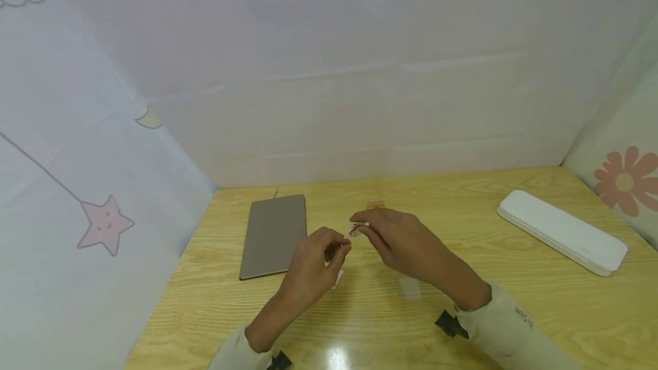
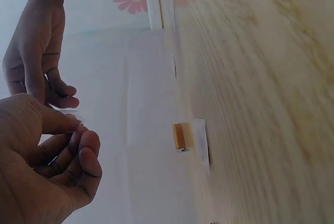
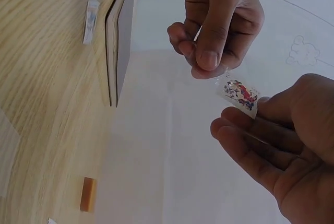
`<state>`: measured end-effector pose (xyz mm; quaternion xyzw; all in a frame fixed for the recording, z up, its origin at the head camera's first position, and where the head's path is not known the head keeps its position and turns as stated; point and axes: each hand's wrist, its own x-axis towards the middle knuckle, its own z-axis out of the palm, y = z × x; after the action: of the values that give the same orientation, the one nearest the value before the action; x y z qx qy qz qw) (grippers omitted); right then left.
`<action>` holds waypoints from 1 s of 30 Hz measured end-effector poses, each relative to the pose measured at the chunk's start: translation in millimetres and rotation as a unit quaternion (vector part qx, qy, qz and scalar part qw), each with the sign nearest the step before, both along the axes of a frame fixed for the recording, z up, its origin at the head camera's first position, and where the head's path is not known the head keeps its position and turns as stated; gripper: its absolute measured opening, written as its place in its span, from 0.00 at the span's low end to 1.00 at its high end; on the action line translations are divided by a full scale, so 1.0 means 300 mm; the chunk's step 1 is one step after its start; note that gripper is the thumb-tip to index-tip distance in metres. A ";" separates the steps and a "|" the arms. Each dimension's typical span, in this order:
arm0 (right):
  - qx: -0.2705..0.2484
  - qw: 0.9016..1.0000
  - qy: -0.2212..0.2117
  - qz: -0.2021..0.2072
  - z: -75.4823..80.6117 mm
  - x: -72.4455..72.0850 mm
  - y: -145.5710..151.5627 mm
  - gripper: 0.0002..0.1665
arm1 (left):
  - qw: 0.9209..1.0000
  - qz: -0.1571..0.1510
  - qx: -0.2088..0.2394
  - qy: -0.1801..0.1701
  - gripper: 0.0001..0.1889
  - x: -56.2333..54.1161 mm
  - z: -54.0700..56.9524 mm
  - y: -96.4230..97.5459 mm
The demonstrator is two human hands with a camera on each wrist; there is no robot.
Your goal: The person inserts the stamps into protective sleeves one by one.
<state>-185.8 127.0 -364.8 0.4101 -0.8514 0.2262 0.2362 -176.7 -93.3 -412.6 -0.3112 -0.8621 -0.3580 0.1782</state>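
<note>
Between my two hands is a small clear plastic piece [image 3: 240, 93] with a colourful printed picture, like a sticker or little packet; its exact kind is unclear. My left hand [image 1: 312, 264] pinches one end between thumb and finger. The opposite end is pinched by my right hand [image 1: 406, 241], thumb against fingers. In the head view the piece [image 1: 354, 229] is held above the table, and fingers cover its ends. Under the left hand lies a small white printed strip [image 1: 337, 280], partly hidden in the head view.
A grey-brown notebook [image 1: 275, 236] lies on the wooden table [image 1: 205, 313] at left. A long white case [image 1: 562, 232] lies at right. Behind the right hand is a small orange-brown piece [image 1: 376, 205]. A pale translucent sheet [image 1: 410, 288] lies below that hand.
</note>
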 end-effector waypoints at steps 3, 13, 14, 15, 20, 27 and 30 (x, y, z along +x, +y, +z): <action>-0.011 1.000 0.003 -0.002 -0.003 -0.005 0.001 0.11 | 1.000 -0.001 0.010 -0.017 0.02 0.000 0.004 0.001; 0.023 1.000 0.003 -0.004 -0.007 -0.005 0.011 0.17 | 0.998 -0.018 0.036 -0.039 0.04 -0.004 0.008 0.000; 0.024 1.000 0.009 -0.002 -0.008 -0.005 0.011 0.18 | 0.998 -0.019 0.038 -0.040 0.03 -0.004 0.009 0.000; 0.024 1.000 0.014 0.001 -0.007 -0.005 0.011 0.17 | 0.998 -0.020 0.040 -0.041 0.03 -0.004 0.010 0.001; 0.023 1.000 -0.005 0.015 -0.006 -0.009 0.010 0.13 | 0.997 -0.023 0.049 -0.052 0.02 -0.003 0.012 0.003; -0.008 0.981 -0.193 0.024 -0.038 -0.042 0.024 0.08 | 0.994 -0.021 0.031 -0.099 0.02 -0.002 -0.003 0.002; -0.008 0.960 -0.280 0.008 -0.083 -0.068 0.040 0.07 | 0.993 -0.002 0.004 -0.117 0.02 -0.004 -0.012 -0.005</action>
<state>-206.2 138.9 -389.8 0.3355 -0.8783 0.3405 -0.0100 -177.9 -94.8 -416.3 -0.2685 -0.8748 -0.3958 0.0767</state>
